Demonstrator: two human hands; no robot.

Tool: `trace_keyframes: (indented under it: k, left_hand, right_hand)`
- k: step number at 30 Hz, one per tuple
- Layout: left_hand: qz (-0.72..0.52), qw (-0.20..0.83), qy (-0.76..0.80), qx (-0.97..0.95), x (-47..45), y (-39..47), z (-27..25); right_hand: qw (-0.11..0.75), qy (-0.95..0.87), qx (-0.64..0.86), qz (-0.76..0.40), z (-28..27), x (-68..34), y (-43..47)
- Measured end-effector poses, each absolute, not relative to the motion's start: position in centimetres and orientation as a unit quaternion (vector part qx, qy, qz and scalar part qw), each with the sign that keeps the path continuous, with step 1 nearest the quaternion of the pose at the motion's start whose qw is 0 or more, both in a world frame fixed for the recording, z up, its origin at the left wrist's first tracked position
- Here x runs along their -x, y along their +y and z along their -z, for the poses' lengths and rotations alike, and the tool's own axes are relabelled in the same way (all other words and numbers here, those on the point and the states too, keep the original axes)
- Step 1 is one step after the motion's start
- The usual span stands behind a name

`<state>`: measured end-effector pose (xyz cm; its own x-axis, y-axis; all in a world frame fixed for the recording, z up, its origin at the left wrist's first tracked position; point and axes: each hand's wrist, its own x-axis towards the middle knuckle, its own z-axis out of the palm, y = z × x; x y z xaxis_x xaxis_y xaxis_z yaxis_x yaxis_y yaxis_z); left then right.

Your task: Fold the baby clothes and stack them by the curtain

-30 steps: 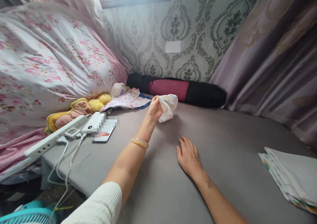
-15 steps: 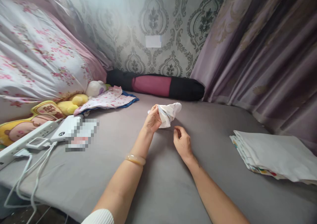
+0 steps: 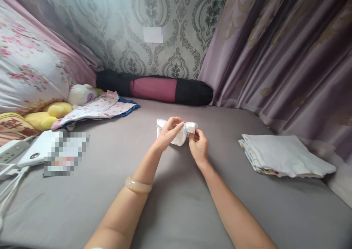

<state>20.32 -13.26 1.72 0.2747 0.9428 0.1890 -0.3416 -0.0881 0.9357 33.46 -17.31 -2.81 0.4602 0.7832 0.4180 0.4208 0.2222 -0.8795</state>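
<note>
A small, crumpled white cloth [image 3: 179, 139] with faint printed marks is held up over the bed, near the middle of the view. My left hand [image 3: 168, 133] wraps it from the left, thumb stretched across the front. At its right end, my right hand [image 3: 198, 144] pinches a bunched edge between thumb and fingers. What kind of cloth piece it is cannot be made out. Part of it is hidden behind my left fingers. A pale bangle [image 3: 138, 185] circles my left wrist.
Grey bedding [image 3: 170, 205] lies beneath my hands. To the right sits a folded white cloth stack [image 3: 286, 153]. On the left are a power strip [image 3: 13, 152], a white power bank [image 3: 41, 148], cables, plush toys [image 3: 46, 117] and a patterned cloth [image 3: 96, 107]. A black-and-maroon bolster [image 3: 154, 89] lines the wall.
My right hand has come up to the cloth and taken hold of its right end. My left hand has turned over, its thumb now across the cloth. The view has swung right.
</note>
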Motion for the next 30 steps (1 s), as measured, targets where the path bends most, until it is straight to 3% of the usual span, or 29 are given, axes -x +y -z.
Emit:
trace_keyframes:
  k: [4, 10, 18, 25, 30]
  left_hand:
    - [-0.581, 0.45, 0.328, -0.594, -20.1, -14.3, -3.2]
    - [-0.381, 0.398, 0.244, -0.798, -20.2, -15.4, -2.1]
    - [-0.428, 0.279, 0.398, -0.762, -22.3, -14.8, 1.1]
    - [-0.441, 0.274, 0.399, -0.756, -21.3, -13.8, 1.8]
    - [-0.49, 0.38, 0.391, -0.68, -20.9, -12.9, 1.3]
  right_hand:
    - [0.625, -0.455, 0.608, -0.182, 2.3, -34.5, -16.9]
    - [0.638, -0.432, 0.612, -0.179, 2.1, -36.3, -16.2]
    - [0.693, -0.35, 0.593, -0.213, -0.4, -37.4, -16.4]
    - [0.689, -0.362, 0.608, -0.156, -2.7, -39.2, -17.1]
    - [0.66, -0.411, 0.623, -0.081, -3.3, -41.2, -17.6]
